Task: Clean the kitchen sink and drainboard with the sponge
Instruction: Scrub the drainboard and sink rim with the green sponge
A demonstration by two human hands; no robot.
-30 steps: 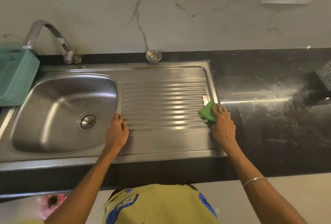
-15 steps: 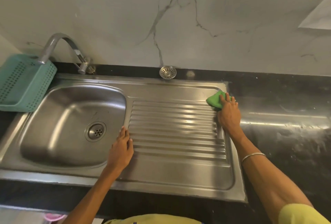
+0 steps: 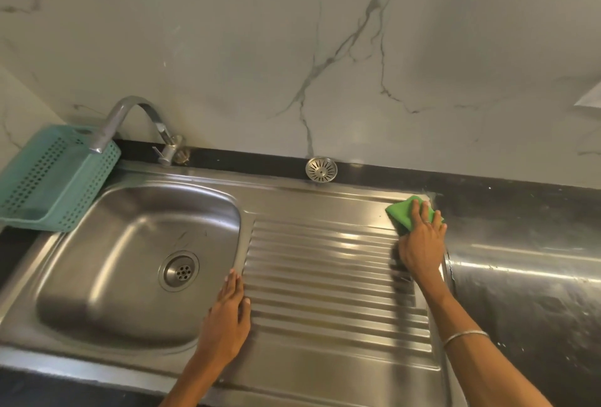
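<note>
Sink basin (image 3: 107, 263) on the left, nothing in it except one round drain (image 3: 179, 271) at the bottom. Teal perforated basket (image 3: 55, 179) sits at the far-left corner, tilted, its lower edge overlapping the sink rim; contents cannot be made out. One curved faucet (image 3: 136, 120) rises behind the basin, its spout over the basket's near edge. One loose round strainer (image 3: 321, 169) leans against the dark back strip below the marble wall (image 3: 292, 49).

Ribbed drainboard (image 3: 325, 283) right of the basin, bare across its middle and front. Green sponge (image 3: 403, 215) lies at the drainboard's far-right corner, close to the edge where steel meets the dark tabletop (image 3: 520, 276). Right hand (image 3: 421, 244) presses down on the sponge, fingers (image 3: 419, 215) spread flat over it, holding it to the surface. One thin bangle (image 3: 465, 338) on the right wrist.

Left hand (image 3: 227, 319) rests flat on the ridge between basin and drainboard, fingers together and extended, holding nothing.

Tabletop to the right is streaked and shiny, open room there.
</note>
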